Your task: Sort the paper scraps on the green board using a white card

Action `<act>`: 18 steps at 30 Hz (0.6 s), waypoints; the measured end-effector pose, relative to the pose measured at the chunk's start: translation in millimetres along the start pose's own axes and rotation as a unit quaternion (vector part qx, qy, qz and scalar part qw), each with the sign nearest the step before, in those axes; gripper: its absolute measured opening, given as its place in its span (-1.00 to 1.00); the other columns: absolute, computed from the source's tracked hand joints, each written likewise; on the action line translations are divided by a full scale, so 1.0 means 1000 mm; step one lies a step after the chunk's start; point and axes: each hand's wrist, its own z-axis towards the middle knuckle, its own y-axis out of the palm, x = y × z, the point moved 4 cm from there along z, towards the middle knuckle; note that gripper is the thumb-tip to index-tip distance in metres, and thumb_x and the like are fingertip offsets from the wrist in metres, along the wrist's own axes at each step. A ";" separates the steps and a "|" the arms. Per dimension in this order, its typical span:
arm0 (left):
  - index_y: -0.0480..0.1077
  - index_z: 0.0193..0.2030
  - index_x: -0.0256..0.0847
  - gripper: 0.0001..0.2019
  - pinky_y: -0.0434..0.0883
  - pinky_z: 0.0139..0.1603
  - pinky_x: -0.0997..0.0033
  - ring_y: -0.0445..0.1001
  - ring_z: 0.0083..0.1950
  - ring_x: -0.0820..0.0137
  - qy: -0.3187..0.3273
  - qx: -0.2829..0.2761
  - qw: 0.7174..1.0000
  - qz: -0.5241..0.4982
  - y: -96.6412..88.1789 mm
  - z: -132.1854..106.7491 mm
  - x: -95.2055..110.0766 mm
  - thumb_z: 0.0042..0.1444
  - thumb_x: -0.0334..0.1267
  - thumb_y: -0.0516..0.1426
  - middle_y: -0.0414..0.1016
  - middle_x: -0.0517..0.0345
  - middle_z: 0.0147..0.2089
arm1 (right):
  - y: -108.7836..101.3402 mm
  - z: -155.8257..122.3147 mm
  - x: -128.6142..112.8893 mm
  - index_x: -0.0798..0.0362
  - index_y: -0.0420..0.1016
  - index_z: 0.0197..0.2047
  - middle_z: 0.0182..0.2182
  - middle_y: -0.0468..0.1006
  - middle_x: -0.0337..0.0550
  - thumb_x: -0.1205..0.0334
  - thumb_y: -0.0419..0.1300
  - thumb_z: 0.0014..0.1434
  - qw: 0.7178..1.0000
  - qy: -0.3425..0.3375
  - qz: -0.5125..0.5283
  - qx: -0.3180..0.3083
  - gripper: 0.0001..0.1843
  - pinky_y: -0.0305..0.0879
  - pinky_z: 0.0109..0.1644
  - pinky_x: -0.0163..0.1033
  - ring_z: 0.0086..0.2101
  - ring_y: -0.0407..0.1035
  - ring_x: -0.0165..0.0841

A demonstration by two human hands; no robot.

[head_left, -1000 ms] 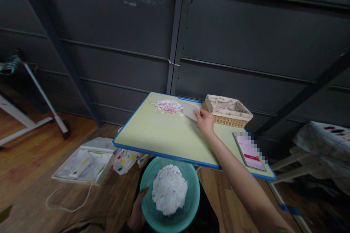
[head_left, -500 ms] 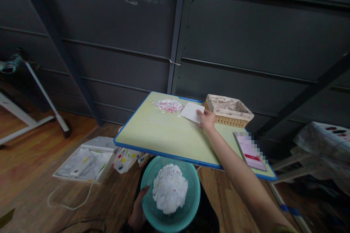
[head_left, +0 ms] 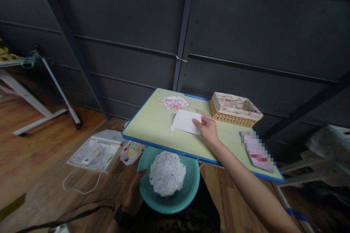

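My right hand [head_left: 208,129] reaches over the pale green table [head_left: 153,125] and pinches the right edge of a white card [head_left: 186,121] held just above the tabletop. A small heap of pink and white paper scraps [head_left: 174,101] lies at the table's far edge, beyond the card. Below the table's near edge, my left hand [head_left: 133,198] grips the rim of a teal bowl [head_left: 182,199] heaped with white paper scraps [head_left: 166,173].
A woven basket [head_left: 234,109] stands at the table's back right and a phone [head_left: 257,151] lies near the right edge. On the wooden floor at left lie an open white case [head_left: 95,149] and a spotted bag [head_left: 131,151]. Dark wall panels stand behind.
My right hand has drawn the white card back from the pink scrap heap toward the table's near edge. The bowl stays under the edge in my left hand.
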 end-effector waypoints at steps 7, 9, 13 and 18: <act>0.39 0.06 -0.36 -0.57 0.42 0.06 0.09 0.54 -0.02 0.07 0.034 0.041 0.998 0.014 0.016 -0.022 0.021 0.00 -0.36 0.17 0.63 -0.08 -0.12 | 0.002 -0.046 -0.008 0.14 0.49 -0.42 -0.57 0.45 -0.23 -0.07 0.27 -0.08 0.994 0.057 0.056 -0.074 -0.61 0.01 -0.57 -0.35 -0.60 0.17 -0.46; 0.40 0.05 -0.37 -0.58 0.42 0.06 0.10 0.54 -0.02 0.07 0.032 0.040 0.999 0.018 0.019 -0.026 0.023 0.00 -0.38 0.16 0.64 -0.09 -0.12 | 0.000 -0.053 -0.010 0.12 0.47 -0.46 -0.60 0.42 -0.25 -0.07 0.29 -0.09 0.992 0.066 0.062 -0.085 -0.62 -0.01 -0.57 -0.36 -0.61 0.15 -0.48; 0.39 0.07 -0.38 -0.58 0.39 0.09 0.10 0.54 -0.02 0.08 0.032 0.025 0.999 0.026 0.022 -0.029 0.025 0.01 -0.38 0.14 0.64 -0.07 -0.13 | -0.003 -0.062 -0.014 0.12 0.50 -0.46 -0.60 0.45 -0.24 -0.09 0.31 -0.12 0.989 0.082 0.058 -0.108 -0.61 0.00 -0.58 -0.35 -0.60 0.18 -0.45; 0.40 0.05 -0.38 -0.58 0.41 0.07 0.11 0.55 -0.04 0.08 0.033 0.013 0.999 0.025 0.023 -0.029 0.026 0.00 -0.39 0.15 0.65 -0.05 -0.15 | -0.008 -0.064 -0.017 0.12 0.55 -0.38 -0.50 0.54 -0.16 -0.06 0.35 -0.16 0.979 0.116 0.104 -0.128 -0.60 0.12 -0.53 -0.33 -0.55 0.29 -0.40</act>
